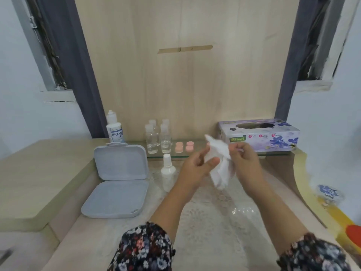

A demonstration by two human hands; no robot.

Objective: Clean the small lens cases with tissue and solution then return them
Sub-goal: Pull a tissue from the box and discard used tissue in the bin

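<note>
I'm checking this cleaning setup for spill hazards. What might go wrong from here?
The left hand and right hand work a loose tissue just beside the small white bottle; a stray sweep may well topple it. The clear bottles and pink lens cases sit near the glass shelf edge, so a reach for the tissue box might knock them off.

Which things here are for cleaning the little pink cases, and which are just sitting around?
For the job:
white tissue, held in the left hand and right hand
pink lens cases
solution bottle
tissue box

Probably just sitting there:
open grey case
small clear bottles
white bottle, use unclear
red thing at the right edge
</note>
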